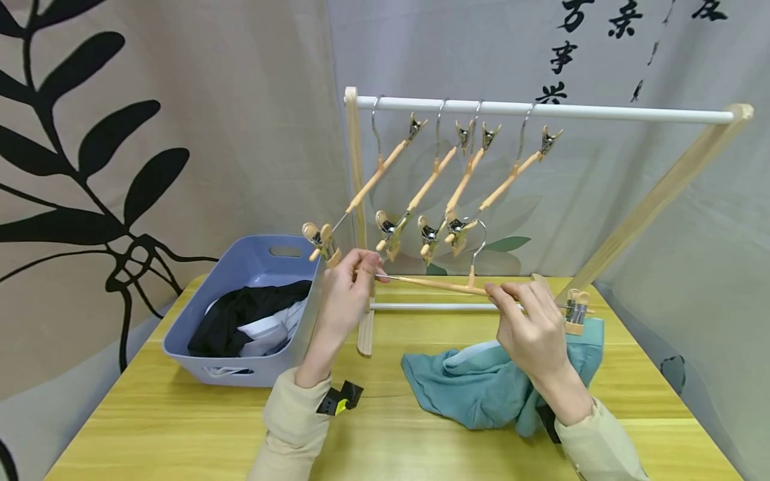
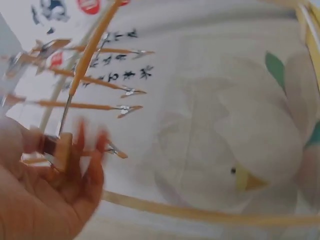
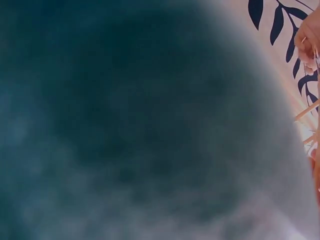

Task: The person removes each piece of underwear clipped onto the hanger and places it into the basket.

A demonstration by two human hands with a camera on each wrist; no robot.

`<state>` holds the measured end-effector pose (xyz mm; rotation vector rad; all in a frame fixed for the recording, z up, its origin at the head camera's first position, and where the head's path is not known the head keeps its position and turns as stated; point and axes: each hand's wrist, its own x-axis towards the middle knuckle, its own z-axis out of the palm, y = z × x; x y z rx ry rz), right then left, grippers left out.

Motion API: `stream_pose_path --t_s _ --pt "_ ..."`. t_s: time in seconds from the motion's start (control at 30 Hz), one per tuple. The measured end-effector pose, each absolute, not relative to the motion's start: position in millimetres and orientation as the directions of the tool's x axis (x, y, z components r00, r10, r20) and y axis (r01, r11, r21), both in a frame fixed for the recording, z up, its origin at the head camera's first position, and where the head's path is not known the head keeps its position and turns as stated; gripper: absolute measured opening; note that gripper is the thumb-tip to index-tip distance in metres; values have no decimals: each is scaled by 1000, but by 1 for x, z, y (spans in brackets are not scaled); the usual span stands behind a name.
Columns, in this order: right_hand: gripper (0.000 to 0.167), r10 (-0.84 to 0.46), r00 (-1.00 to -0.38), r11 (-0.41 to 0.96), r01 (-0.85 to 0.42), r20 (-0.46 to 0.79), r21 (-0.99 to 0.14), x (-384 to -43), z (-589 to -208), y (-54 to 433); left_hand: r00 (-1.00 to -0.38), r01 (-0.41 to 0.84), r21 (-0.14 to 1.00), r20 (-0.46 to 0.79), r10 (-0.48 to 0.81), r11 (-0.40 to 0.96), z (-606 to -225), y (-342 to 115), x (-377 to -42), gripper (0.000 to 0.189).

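A wooden clip hanger (image 1: 442, 285) is held level between both hands in the head view, its hook pointing up. At its left end, my left hand (image 1: 345, 287) pinches the clip; the left wrist view shows this clip (image 2: 62, 152) between thumb and fingers. My right hand (image 1: 532, 327) grips the bar right of the hook. From the right-end clip (image 1: 575, 310) hangs a teal garment (image 1: 475, 394), the rest of it crumpled on the table below. Blurred teal cloth (image 3: 150, 115) fills most of the right wrist view.
Behind the hands stands a rack with a white rail (image 1: 601, 112), carrying several clip hangers (image 1: 379, 174) at its left part. A blue basket (image 1: 240, 373) with black and white clothes sits at the left of the wooden table (image 1: 385, 441).
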<state>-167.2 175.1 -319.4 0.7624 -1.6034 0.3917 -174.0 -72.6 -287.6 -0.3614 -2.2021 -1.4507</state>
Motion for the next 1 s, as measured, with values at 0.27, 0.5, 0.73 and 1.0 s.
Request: stream_pose_path --t_s 0.27,0.5,0.73,1.0 --pt "22 -301 -40 717 -668 953 198 -170 -326 173 -349 471 36 925 149 881 -304 -53 -175 15" --pt "22 -369 -54 686 -689 928 233 -170 -327 170 -297 619 -173 851 432 766 -313 -36 -169 15" --pt "24 -442 -98 707 -650 892 279 -164 -323 170 -475 683 83 805 355 726 -316 -29 -163 10" --pt "40 -321 -256 801 -587 912 117 -152 -307 193 -510 680 179 812 283 712 -320 -30 -163 8"
